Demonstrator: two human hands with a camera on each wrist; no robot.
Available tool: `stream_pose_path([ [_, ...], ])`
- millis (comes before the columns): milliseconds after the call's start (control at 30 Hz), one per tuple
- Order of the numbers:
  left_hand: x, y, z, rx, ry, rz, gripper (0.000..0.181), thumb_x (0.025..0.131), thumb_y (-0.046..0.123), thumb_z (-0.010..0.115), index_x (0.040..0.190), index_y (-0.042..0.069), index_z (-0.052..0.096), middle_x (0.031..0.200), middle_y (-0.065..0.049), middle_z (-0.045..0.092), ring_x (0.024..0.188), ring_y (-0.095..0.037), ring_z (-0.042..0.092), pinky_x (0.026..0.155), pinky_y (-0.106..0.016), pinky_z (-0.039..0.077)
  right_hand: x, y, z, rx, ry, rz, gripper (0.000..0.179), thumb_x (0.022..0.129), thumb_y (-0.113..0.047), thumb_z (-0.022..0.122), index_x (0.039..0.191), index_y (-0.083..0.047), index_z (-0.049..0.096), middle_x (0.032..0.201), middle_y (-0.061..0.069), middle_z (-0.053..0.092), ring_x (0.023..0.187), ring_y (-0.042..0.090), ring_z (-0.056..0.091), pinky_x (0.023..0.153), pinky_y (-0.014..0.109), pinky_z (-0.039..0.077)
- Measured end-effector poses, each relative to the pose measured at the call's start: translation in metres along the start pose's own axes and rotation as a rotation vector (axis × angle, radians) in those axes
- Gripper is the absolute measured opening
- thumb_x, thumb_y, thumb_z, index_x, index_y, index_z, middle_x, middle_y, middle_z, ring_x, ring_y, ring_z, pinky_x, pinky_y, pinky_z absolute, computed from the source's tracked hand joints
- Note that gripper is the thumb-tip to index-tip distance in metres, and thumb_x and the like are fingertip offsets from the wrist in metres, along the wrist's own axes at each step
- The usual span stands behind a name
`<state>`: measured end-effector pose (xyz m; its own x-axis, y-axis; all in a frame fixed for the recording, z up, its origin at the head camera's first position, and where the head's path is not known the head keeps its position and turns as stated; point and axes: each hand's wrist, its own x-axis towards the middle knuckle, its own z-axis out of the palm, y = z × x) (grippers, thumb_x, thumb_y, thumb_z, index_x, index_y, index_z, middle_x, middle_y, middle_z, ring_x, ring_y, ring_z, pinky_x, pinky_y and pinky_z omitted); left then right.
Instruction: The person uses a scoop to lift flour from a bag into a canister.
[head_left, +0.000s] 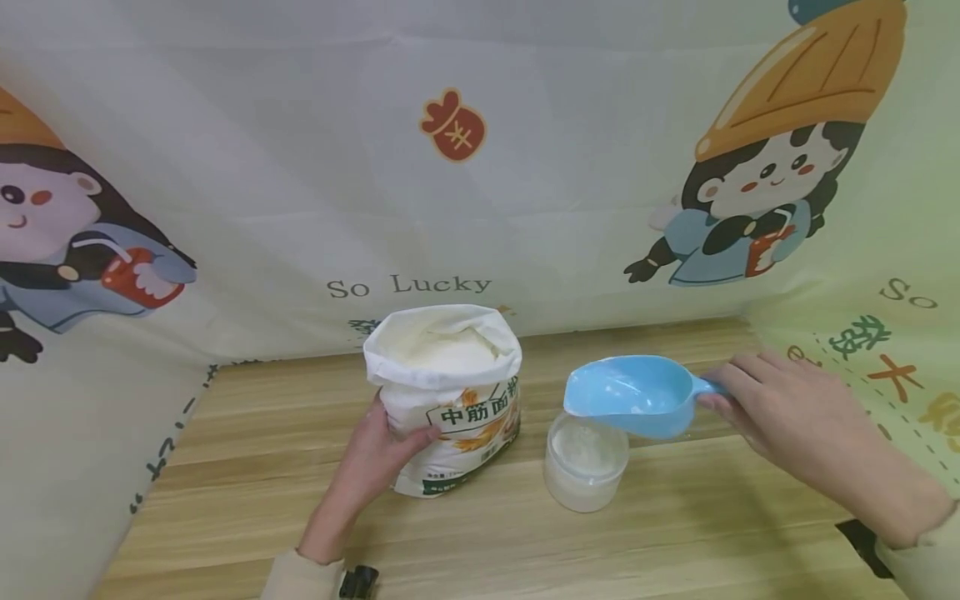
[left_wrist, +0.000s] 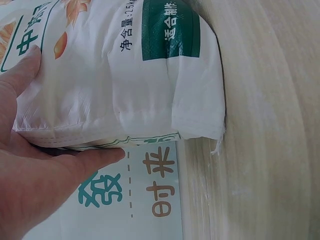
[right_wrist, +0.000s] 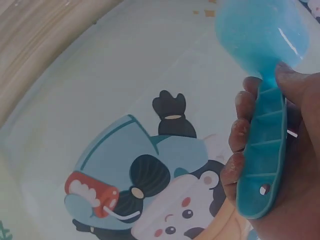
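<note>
A white flour bag (head_left: 450, 417) stands upright with its top rolled back, and pale flour (head_left: 457, 350) shows inside. My left hand (head_left: 390, 446) holds the bag's left side, thumb on the printed front and other fingers round the edge; the left wrist view shows this hand (left_wrist: 35, 155) near the bag's lower part. My right hand (head_left: 780, 400) grips the handle (right_wrist: 262, 150) of a light blue scoop (head_left: 637, 392). Tilted over a clear round jar (head_left: 585, 492), the scoop overlaps its far rim in the head view. Whitish contents (head_left: 588, 446) show in the jar.
Bag and jar stand side by side on a wood-grain table (head_left: 247, 467). A printed cloth (head_left: 300, 167) with cartoon figures hangs behind and along both sides. A small black object (head_left: 358, 582) lies by the left sleeve (head_left: 303, 575).
</note>
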<state>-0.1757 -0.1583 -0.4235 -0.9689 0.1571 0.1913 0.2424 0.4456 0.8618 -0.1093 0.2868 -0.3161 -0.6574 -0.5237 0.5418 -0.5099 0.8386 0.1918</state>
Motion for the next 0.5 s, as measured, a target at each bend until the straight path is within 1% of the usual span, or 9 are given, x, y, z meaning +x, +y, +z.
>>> stream_pose_path([
  [67, 0.0, -0.001, 0.0, 0.005, 0.003, -0.005, 0.08, 0.088, 0.013, 0.083, 0.153, 0.007, 0.035, 0.144, -0.019, 0.057, 0.134, -0.041, 0.054, 0.112, -0.062, 0.04, 0.003, -0.001, 0.0, 0.027, 0.009, 0.004, 0.073, 0.108, -0.062, 0.019, 0.103, -0.011, 0.072, 0.088, -0.001, 0.067, 0.073, 0.019, 0.06, 0.056, 0.038, 0.052],
  [167, 0.0, -0.001, 0.0, 0.005, 0.005, -0.014, 0.081, 0.089, 0.014, 0.082, 0.154, 0.006, 0.034, 0.144, -0.021, 0.056, 0.133, -0.043, 0.053, 0.112, -0.063, 0.039, 0.008, -0.004, -0.001, 0.053, 0.027, 0.015, 0.065, 0.109, -0.06, 0.026, 0.104, -0.013, 0.071, 0.089, -0.002, 0.066, 0.071, 0.016, 0.057, 0.052, 0.033, 0.047],
  [333, -0.001, 0.001, 0.001, -0.005, -0.001, -0.025, 0.08, 0.09, 0.018, 0.082, 0.154, 0.007, 0.034, 0.145, -0.019, 0.056, 0.134, -0.041, 0.053, 0.112, -0.062, 0.04, 0.02, -0.01, -0.004, 0.065, 0.052, 0.028, 0.056, 0.11, -0.056, 0.034, 0.103, -0.013, 0.069, 0.087, -0.002, 0.065, 0.071, 0.017, 0.057, 0.051, 0.032, 0.045],
  [367, -0.001, 0.001, 0.001, -0.007, -0.001, -0.026, 0.08, 0.09, 0.019, 0.082, 0.154, 0.008, 0.035, 0.145, -0.019, 0.056, 0.134, -0.04, 0.053, 0.112, -0.061, 0.041, 0.023, -0.012, -0.004, 0.066, 0.051, 0.029, 0.055, 0.11, -0.055, 0.035, 0.104, -0.012, 0.069, 0.087, -0.001, 0.065, 0.072, 0.018, 0.058, 0.052, 0.033, 0.046],
  [400, -0.001, 0.002, 0.001, -0.008, -0.001, -0.024, 0.08, 0.09, 0.02, 0.082, 0.154, 0.008, 0.035, 0.145, -0.019, 0.056, 0.134, -0.04, 0.053, 0.111, -0.061, 0.041, 0.027, -0.013, -0.005, 0.063, 0.049, 0.028, 0.054, 0.11, -0.054, 0.035, 0.104, -0.012, 0.069, 0.088, -0.001, 0.065, 0.073, 0.019, 0.059, 0.053, 0.034, 0.047],
  [500, -0.001, 0.004, 0.0, -0.014, -0.002, -0.025, 0.081, 0.09, 0.022, 0.082, 0.154, 0.008, 0.034, 0.144, -0.019, 0.056, 0.133, -0.04, 0.054, 0.111, -0.061, 0.042, 0.039, -0.017, -0.006, 0.058, 0.059, 0.017, 0.06, 0.11, -0.056, 0.03, 0.106, -0.011, 0.069, 0.091, 0.001, 0.067, 0.077, 0.022, 0.061, 0.055, 0.037, 0.049],
])
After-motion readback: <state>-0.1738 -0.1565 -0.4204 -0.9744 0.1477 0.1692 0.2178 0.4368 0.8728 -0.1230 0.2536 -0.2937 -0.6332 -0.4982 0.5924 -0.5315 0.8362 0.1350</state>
